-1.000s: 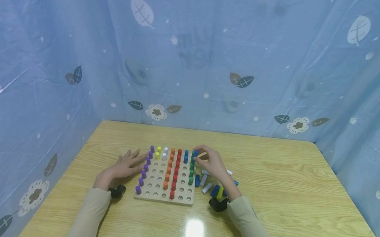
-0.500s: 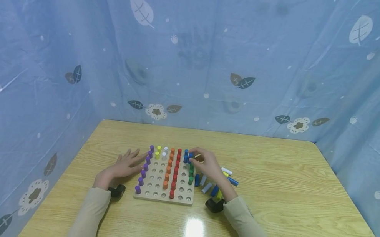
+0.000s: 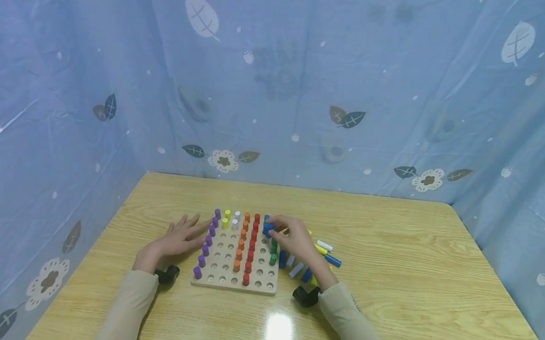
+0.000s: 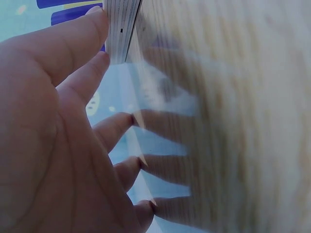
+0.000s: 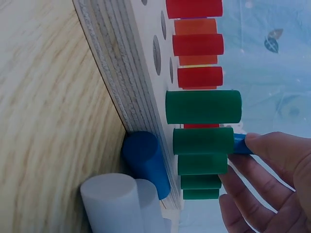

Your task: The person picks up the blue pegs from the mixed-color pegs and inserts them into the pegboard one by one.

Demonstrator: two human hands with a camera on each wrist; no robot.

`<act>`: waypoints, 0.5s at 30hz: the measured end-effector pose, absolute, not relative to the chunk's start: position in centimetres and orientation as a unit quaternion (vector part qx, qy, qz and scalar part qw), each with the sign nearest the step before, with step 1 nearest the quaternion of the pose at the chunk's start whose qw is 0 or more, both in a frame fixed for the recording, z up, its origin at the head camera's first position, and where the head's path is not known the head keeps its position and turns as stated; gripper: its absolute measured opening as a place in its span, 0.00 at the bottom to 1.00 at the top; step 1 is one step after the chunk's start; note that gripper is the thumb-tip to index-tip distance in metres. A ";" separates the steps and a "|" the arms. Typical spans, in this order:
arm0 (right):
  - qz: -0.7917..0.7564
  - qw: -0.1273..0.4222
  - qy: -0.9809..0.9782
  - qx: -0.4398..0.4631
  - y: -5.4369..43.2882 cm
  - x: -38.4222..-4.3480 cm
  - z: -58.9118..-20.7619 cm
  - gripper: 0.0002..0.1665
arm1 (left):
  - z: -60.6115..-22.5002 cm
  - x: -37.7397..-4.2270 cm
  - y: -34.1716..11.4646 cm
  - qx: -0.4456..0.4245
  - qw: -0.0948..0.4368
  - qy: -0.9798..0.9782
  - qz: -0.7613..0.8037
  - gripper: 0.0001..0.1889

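A wooden pegboard [image 3: 233,287] holds upright rows of purple, yellow, white, orange, red, blue and green pegs. The right hand [image 3: 296,240] pinches a blue peg [image 5: 241,144] between thumb and fingers, over the far part of the blue column. Its lower end is hidden behind the green pegs [image 5: 203,107] in the right wrist view. With fingers spread, the left hand [image 3: 179,237] rests on the table at the board's left side. Its thumb and index fingertips are right at the board's edge [image 4: 120,31] in the left wrist view.
Loose pegs lie right of the board, partly under the right forearm: a blue peg [image 3: 282,259] against its side, white pegs [image 5: 109,199], a yellow peg [image 3: 320,249] and another blue peg [image 3: 333,260]. The wooden table [image 3: 417,263] meets a blue patterned curtain [image 3: 301,84] behind.
The right hand has moved left with the blue peg, from above the green column to the blue column, then slightly nearer. The left hand stays in place.
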State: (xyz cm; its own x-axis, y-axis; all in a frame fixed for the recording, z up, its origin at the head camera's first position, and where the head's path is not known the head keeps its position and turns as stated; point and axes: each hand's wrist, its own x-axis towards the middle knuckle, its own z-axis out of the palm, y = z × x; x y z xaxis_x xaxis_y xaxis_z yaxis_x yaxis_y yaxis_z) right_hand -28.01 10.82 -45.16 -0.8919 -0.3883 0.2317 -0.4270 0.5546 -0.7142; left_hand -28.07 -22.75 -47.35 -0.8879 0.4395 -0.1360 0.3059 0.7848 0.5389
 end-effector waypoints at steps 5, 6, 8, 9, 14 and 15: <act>0.404 0.017 -0.883 0.238 10.7 -27.9 -45.2 0.17 | -47.3 -27.9 -22.7 0.197 0.130 0.936 0.261 0.32; 0.403 0.017 -0.883 0.240 10.6 -27.9 -45.2 0.17 | -47.3 -27.9 -22.7 0.197 0.130 0.936 0.261 0.32; 0.400 0.015 -0.884 0.241 10.6 -27.8 -45.3 0.17 | -47.3 -27.8 -22.7 0.199 0.127 0.936 0.260 0.32; 0.398 0.014 -0.885 0.240 10.5 -27.8 -45.3 0.17 | -47.3 -27.8 -22.7 0.202 0.125 0.936 0.260 0.32; 0.389 0.004 -0.892 0.231 10.3 -27.6 -45.5 0.17 | -47.3 -27.9 -22.7 0.201 0.123 0.935 0.264 0.31; 0.387 0.004 -0.893 0.230 10.3 -27.5 -45.5 0.17 | -47.3 -27.9 -22.7 0.200 0.124 0.935 0.265 0.31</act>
State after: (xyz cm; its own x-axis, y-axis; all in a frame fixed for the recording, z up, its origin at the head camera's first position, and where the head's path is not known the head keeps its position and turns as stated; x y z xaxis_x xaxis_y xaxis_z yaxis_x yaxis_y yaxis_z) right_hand -27.52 10.28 -45.47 -0.8945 -0.4070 0.1851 -0.4133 0.5945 -0.6898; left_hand -27.86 -22.70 -47.34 -0.8890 0.4403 -0.1254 0.3093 0.7796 0.5445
